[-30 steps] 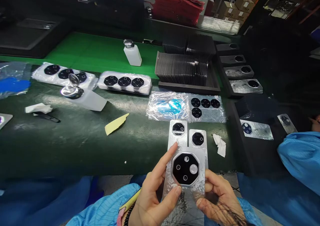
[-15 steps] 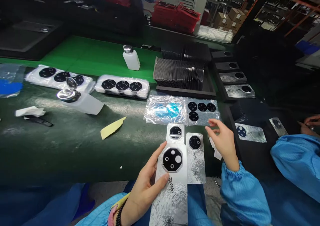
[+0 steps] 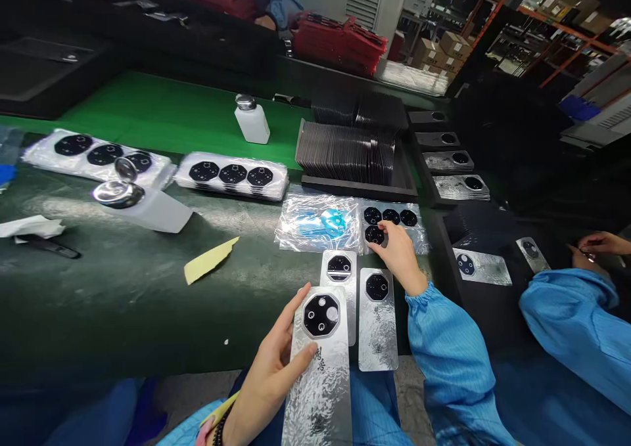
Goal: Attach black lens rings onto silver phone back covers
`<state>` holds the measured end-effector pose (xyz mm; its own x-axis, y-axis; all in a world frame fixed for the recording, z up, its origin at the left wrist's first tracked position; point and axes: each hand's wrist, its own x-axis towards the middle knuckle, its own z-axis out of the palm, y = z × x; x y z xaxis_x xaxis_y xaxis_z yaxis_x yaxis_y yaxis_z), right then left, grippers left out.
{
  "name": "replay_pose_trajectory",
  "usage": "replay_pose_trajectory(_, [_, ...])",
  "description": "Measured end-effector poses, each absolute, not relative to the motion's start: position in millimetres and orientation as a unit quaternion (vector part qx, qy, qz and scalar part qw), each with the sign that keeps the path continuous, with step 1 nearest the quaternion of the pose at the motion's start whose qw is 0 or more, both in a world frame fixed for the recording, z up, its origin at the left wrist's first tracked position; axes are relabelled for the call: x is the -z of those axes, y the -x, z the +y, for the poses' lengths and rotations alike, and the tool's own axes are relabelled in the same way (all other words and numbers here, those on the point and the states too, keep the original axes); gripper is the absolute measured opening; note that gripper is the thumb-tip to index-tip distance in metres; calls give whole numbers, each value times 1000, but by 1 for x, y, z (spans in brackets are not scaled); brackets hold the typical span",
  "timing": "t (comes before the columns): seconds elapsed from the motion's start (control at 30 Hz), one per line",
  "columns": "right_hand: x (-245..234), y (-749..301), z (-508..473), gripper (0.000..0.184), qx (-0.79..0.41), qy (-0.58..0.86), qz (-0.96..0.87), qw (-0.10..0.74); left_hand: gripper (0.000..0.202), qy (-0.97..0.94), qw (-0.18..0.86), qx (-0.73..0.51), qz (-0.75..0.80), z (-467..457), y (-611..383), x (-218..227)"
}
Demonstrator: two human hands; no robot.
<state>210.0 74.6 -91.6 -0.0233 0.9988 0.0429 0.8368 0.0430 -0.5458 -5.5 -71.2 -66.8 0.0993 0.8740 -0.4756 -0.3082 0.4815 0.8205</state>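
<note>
Two hands are at work, and the nearer one, the left hand [image 3: 273,360], grips a silvery panel [image 3: 320,393] by its left edge, thumb laid over the face and fingers behind. The panel's long axis runs almost straight away from the body, its black camera plate [image 3: 321,316] at the far end.

Just beyond lie two more such panels, their long axes much the same way: a left-hand panel [image 3: 348,285], partly hidden by the held one, and a right-hand panel [image 3: 378,341] beside it, with a narrow gap between. Whether the held panel touches the one behind it, I cannot tell.

Past their far ends is a clear sheet [image 3: 401,241] carrying four black octagons, three in a far row and a lone octagon [image 3: 373,236] on the near left. The right hand [image 3: 397,249] comes to this one from the right, index finger at its far side and thumb at its near side. It lies directly between those fingertips; whether they pinch it or only touch it, I cannot tell. Roughly as wide as long, it has no clear long axis. From the held panel it lies ahead and to the right, so the right hand is plainly the closer.

Left of the sheet is crinkled film [image 3: 296,226]; farther off stands a black tray [image 3: 357,183].
</note>
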Motion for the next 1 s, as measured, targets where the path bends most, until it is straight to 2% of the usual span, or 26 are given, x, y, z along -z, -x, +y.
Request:
replay_pose_trajectory(0.2, [89,-212,86,36,-231,674,-666,223,87,-289,682,-432,515,-73,6,76])
replay_pose_trajectory(0.4, [83,-214,84,40,-253,666,-652,260,59,-368,628,-465,505,-72,11,96])
replay_pose_trajectory(0.5, [71,-213,59,41,-286,586,-685,324,37,-387,627,-453,503,-64,11,88])
replay_pose_trajectory(0.6, [53,-206,20,41,-288,455,-772,337,20,-406,627,-419,515,-53,9,69])
replay_pose_trajectory(0.83, [25,-191,-33,55,-187,316,-877,308,16,-457,615,-419,487,-49,0,58])
replay_pose_trajectory(1.0, [23,-192,-34,55,-205,301,-877,315,18,-479,589,-411,505,-53,-1,58])
